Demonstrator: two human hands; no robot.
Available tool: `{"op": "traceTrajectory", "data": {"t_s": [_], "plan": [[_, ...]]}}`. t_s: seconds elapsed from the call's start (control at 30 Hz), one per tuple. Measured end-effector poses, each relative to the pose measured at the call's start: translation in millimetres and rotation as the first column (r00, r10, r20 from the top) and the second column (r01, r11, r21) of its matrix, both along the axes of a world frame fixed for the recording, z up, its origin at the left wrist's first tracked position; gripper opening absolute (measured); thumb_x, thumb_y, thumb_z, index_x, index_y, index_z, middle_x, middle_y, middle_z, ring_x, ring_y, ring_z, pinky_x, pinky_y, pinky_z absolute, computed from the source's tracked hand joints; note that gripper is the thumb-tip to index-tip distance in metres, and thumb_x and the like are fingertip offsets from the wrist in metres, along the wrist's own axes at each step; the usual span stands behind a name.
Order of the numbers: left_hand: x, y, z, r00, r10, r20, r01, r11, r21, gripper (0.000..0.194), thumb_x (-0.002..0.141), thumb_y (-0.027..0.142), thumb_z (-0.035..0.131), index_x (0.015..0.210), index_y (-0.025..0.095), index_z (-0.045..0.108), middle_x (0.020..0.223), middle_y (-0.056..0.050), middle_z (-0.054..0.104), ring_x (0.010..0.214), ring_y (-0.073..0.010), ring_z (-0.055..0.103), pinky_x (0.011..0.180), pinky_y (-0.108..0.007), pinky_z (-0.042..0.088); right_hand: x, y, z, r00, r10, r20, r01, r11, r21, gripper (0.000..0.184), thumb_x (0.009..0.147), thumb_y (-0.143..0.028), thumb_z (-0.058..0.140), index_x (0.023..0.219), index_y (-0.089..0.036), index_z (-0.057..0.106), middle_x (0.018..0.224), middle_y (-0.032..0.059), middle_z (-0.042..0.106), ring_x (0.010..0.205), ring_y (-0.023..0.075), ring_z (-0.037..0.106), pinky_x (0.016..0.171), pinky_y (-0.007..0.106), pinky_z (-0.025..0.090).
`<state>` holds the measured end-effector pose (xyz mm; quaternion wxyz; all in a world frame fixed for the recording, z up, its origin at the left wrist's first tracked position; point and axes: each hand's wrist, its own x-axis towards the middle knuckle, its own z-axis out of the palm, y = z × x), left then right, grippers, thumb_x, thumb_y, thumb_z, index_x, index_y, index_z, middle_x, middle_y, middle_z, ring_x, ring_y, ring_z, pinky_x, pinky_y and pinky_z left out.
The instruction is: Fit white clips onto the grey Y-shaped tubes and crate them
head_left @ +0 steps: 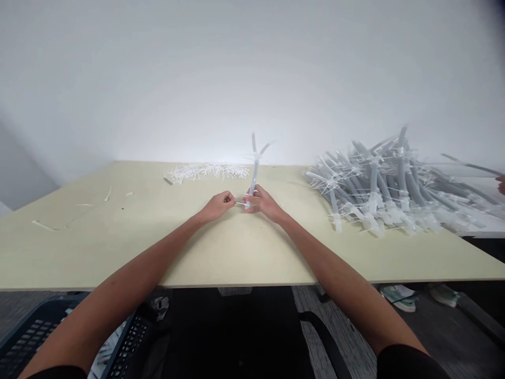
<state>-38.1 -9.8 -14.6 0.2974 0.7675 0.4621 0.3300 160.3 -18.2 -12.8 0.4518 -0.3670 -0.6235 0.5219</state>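
Over the middle of the table my right hand (267,204) is closed around the lower end of a grey tube assembly (254,175). The tube stands nearly upright, and its top splits into two thinner grey branches, with white ties at the fork. My left hand (218,206) pinches the tail of a thin white cable tie (239,203), which runs across to the lower end of the tube. The fingers of my right hand hide part of that end. Behind my hands lies a heap of small white cable ties (207,171).
A large pile of similar grey tube assemblies (379,184) covers the table's right side. At the far right a person's hand (501,184) is near a thin grey tube. Loose strips (44,225) lie on the left. A dark basket (35,326) stands below the front edge.
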Motion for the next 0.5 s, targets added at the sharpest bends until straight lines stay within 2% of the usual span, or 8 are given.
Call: {"op": "traceTrajectory", "data": {"t_s": [0.13,0.2,0.33,0.5], "plan": [[4.3,-5.6,2.7,0.986,-0.047,0.161,0.062,0.994,-0.091,0.034,0.078,0.048,0.05,0.091,0.017,0.057,0.078,0.0,0.056,0.069,-0.0127,0.048,0.064,-0.025,0.037,0.7,4.6,0.8,0.999,-0.045,0.021,0.043,0.994,0.097,0.03,0.069,-0.039,0.068,0.085,-0.02,0.051,0.078,-0.0004,0.051,0.07,0.0117,0.053,0.054,0.024,0.05],[7.3,-8.5,4.4,0.973,-0.08,0.215,0.112,0.984,-0.138,0.038,0.076,0.051,0.053,0.091,0.016,0.058,0.081,-0.002,0.058,0.072,-0.0133,0.05,0.067,-0.025,0.038,0.3,6.6,0.0,0.999,-0.052,0.002,0.051,0.99,0.128,0.028,0.07,-0.038,0.067,0.085,-0.02,0.052,0.074,-0.0014,0.051,0.065,0.0105,0.051,0.053,0.022,0.046],[11.0,-9.9,5.6,0.954,-0.14,0.266,0.19,0.967,-0.171,0.04,0.071,0.053,0.059,0.086,0.015,0.062,0.083,-0.004,0.062,0.077,-0.0154,0.053,0.073,-0.027,0.039,-1.8,7.5,-0.8,0.998,-0.04,-0.039,0.045,0.988,0.144,0.027,0.07,-0.036,0.067,0.086,-0.019,0.054,0.073,-0.0013,0.055,0.063,0.011,0.053,0.059,0.026,0.046],[10.5,-6.9,2.9,0.944,-0.126,0.306,0.184,0.968,-0.169,0.04,0.068,0.053,0.063,0.083,0.015,0.066,0.08,-0.003,0.065,0.077,-0.016,0.055,0.075,-0.029,0.039,-3.0,7.0,-2.3,0.996,-0.013,-0.086,0.026,0.988,0.152,0.028,0.069,-0.033,0.068,0.089,-0.019,0.055,0.078,-0.0003,0.059,0.07,0.0134,0.058,0.071,0.031,0.048]]}}
